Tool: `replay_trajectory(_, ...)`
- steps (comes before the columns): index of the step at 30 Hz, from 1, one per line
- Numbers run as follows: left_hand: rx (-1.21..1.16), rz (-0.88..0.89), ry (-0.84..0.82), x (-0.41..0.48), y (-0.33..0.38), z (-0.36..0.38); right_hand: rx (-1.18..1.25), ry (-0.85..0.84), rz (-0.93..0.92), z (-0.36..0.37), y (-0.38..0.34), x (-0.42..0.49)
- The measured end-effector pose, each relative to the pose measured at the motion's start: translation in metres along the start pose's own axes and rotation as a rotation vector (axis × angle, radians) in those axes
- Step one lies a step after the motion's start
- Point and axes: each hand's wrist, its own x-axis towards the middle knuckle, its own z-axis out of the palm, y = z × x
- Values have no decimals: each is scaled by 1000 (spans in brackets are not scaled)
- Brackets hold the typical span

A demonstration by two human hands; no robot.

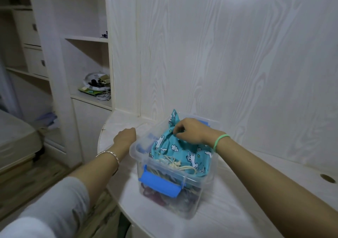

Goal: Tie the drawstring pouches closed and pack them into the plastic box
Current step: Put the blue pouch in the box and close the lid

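Note:
A clear plastic box with blue latches stands on the white table. A teal drawstring pouch printed with white animals and clouds lies on top inside it, its cream cords bunched toward the front. Darker pouches show through the box wall below. My right hand presses down on the teal pouch, fingers pinching its fabric near the gathered neck. My left hand rests on the table just left of the box, fingers curled and hidden from view; whether it holds anything is unclear.
The white table has a curved front edge and a round cable hole at right. A wood-grain wall rises close behind the box. Shelves with small clutter stand to the left, and a bed at far left.

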Motion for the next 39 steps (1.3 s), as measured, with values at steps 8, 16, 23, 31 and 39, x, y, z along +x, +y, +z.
replay_trajectory(8,47,-171,37,-4,-8,2,-13,-23,-17,4,-4,-4)
replay_trajectory(16,-38,-208,48,-10,-19,0,-23,-40,-24,7,-8,-3)
replay_trajectory(23,-110,-268,61,-7,-41,-21,-28,-41,-22,8,-10,-3)
replay_trajectory(31,-264,-42,63,-26,4,-117,-2,-73,22,9,-13,-5)
replay_trajectory(39,-225,285,561,-106,88,-187,99,179,80,-3,1,-20)
